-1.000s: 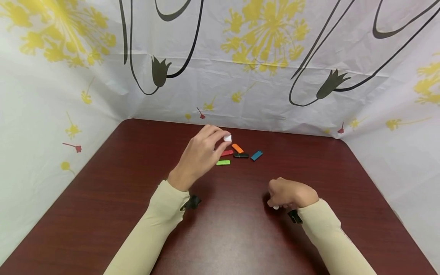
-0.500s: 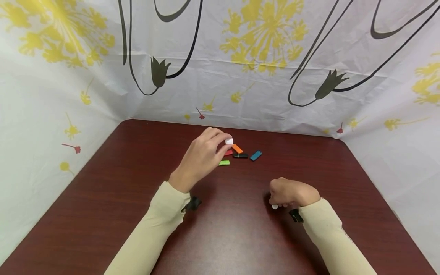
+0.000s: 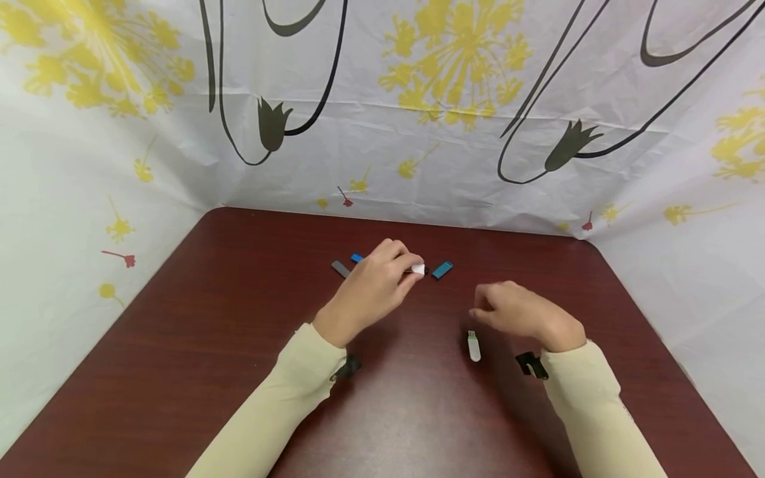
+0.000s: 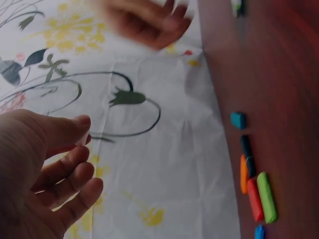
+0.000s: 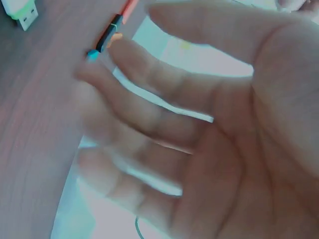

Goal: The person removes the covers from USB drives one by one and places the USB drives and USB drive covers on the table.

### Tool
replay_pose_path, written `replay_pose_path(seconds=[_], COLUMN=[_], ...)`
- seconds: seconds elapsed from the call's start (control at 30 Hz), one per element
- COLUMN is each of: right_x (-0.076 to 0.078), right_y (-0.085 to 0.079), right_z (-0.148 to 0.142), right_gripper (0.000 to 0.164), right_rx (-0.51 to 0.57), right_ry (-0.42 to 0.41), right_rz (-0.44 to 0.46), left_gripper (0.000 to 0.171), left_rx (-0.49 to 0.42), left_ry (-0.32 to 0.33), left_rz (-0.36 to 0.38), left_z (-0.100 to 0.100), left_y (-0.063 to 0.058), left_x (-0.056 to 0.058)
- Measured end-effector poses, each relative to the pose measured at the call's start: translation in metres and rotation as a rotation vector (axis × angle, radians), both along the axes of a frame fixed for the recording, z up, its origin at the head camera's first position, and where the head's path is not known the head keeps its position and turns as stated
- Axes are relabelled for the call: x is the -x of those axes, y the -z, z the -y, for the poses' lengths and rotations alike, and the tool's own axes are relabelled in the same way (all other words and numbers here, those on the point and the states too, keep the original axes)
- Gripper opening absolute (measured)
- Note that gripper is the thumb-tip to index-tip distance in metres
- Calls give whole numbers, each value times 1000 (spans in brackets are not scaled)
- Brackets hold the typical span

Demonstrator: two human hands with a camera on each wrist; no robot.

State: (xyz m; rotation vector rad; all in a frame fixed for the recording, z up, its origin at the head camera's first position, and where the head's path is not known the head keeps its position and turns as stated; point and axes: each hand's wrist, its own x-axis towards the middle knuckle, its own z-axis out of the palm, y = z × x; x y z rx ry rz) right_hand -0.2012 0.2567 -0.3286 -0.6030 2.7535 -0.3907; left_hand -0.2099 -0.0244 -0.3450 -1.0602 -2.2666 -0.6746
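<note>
In the head view my left hand (image 3: pixel 372 287) pinches a small white cap (image 3: pixel 418 269) between thumb and index finger, above the far middle of the table. My right hand (image 3: pixel 528 313) hovers nearer, to the right, its fingers loosely bent around nothing. Just left of and below it, a white USB flash drive (image 3: pixel 474 348) lies on the table, its metal plug bare and pointing away from me. The right wrist view shows that plug (image 5: pixel 27 18) and the loose fingers (image 5: pixel 144 119). Much of the cap is hidden by the fingertips.
Several more flash drives lie at the back of the dark red table (image 3: pixel 263 265): teal (image 3: pixel 442 269), grey (image 3: pixel 340 269) and blue (image 3: pixel 356 257). Lime green (image 4: pixel 266 197), red (image 4: pixel 254 199), orange (image 4: pixel 243 174) and black (image 4: pixel 247 154) ones show in the left wrist view. A patterned curtain (image 3: pixel 358 153) surrounds the table.
My right hand has let go of the white flash drive and lifted up and away to the right. My left hand has moved right and a little nearer with the cap.
</note>
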Motion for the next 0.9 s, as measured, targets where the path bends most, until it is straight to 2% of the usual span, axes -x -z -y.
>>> replay_pose_path(seconds=[0.07, 0.17, 0.3, 0.43, 0.53, 0.77, 0.83, 0.9], right_x=[2, 2, 2, 1, 2, 3, 3, 3], right_y=[-3, -9, -19, -24, -28, -38, -39, -40], right_z=[0, 3, 8, 14, 17, 22, 22, 22], right_gripper=[14, 19, 26, 25, 24, 28, 30, 31], right_rx=[9, 31, 86, 116, 131, 171, 173, 177], right_ry=[20, 71, 126, 135, 136, 136, 136, 139], right_rz=[-112, -263, -365, -398, -406, -396, -391, -390], left_gripper=[17, 18, 18, 19, 19, 11, 10, 9], left_rx=[22, 52, 118, 232, 302, 304, 316, 344], left_ry=[10, 25, 43, 36, 31, 14, 12, 7], left_rz=[27, 77, 135, 186, 254, 551, 589, 592], left_z=[-5, -14, -28, -47, -62, -90, -95, -100], left_y=[4, 10, 18, 26, 30, 37, 40, 43], left_x=[-1, -3, -7, -10, -9, 0, 0, -1])
